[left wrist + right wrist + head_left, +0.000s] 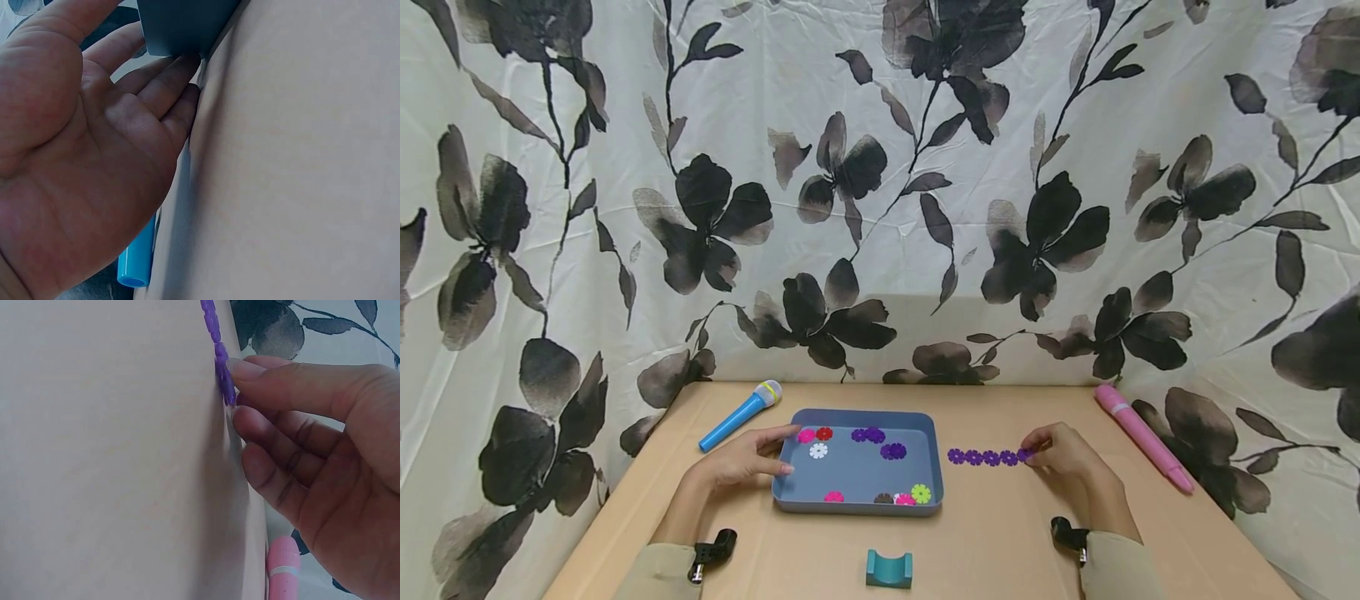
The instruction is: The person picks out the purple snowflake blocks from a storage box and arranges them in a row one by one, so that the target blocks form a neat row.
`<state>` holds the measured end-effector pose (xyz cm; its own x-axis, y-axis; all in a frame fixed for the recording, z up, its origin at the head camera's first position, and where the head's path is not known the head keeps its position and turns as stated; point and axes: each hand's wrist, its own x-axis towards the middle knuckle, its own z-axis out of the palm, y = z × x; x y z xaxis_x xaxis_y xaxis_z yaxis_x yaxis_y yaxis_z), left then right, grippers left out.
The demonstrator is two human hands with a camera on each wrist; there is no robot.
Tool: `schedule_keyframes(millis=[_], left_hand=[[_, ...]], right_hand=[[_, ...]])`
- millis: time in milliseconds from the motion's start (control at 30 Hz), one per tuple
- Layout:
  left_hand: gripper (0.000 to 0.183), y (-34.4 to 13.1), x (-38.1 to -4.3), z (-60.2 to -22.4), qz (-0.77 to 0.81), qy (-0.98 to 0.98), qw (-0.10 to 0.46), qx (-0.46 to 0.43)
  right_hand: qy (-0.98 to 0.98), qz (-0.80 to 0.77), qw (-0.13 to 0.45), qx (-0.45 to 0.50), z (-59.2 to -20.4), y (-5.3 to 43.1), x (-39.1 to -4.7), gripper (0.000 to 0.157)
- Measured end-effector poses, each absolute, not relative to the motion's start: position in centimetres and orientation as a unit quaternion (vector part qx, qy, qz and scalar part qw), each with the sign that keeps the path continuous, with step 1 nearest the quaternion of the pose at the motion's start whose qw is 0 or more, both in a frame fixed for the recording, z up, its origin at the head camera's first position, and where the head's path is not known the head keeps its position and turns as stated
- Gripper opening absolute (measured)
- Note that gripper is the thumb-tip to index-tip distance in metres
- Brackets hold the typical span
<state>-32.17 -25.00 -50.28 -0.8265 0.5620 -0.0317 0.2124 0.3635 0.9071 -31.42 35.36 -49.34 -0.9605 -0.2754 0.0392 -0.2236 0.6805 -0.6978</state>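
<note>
A shallow blue-grey tray (850, 482) holds flower-shaped plastic pieces, among them purple ones (892, 452), a white one (818, 451) and a lime green one (921, 494). My left hand (730, 460) holds the tray's left edge, thumb and index finger at the rim; the wrist view shows other fingers low against its corner (181, 28). To the right of the tray, several purple flower pieces (982, 457) lie in a straight row on the table. My right hand (1070, 454) pinches the purple flower piece (224, 378) at the row's right end, partly hidden by the fingertips.
A blue toy microphone (737, 419) lies left of the tray. On the right edge of the table (1000, 533) rests a pink stick-like toy (1142, 437). A teal curved block (889, 570) stands near the front. Behind the table hangs a floral curtain (880, 250).
</note>
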Motion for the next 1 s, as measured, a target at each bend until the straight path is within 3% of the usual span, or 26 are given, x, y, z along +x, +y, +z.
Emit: schedule_keyframes(millis=[300, 667, 1000], left_hand=[[0.081, -25.1, -32.2, -50.3, 0.509, 0.808, 0.172, 0.241], [0.081, -25.1, -32.2, -50.3, 0.513, 0.805, 0.174, 0.240], [0.082, -25.1, -32.2, -50.4, 0.513, 0.804, 0.175, 0.242]], right_hand=[[0.925, -0.375, -0.002, -0.055, -48.4, 34.0, -31.5, 0.020], [0.912, -0.379, -0.100, -0.122, -48.0, 31.3, -32.5, 0.024], [0.900, -0.392, -0.116, -0.152, -47.1, 26.4, -32.7, 0.029]])
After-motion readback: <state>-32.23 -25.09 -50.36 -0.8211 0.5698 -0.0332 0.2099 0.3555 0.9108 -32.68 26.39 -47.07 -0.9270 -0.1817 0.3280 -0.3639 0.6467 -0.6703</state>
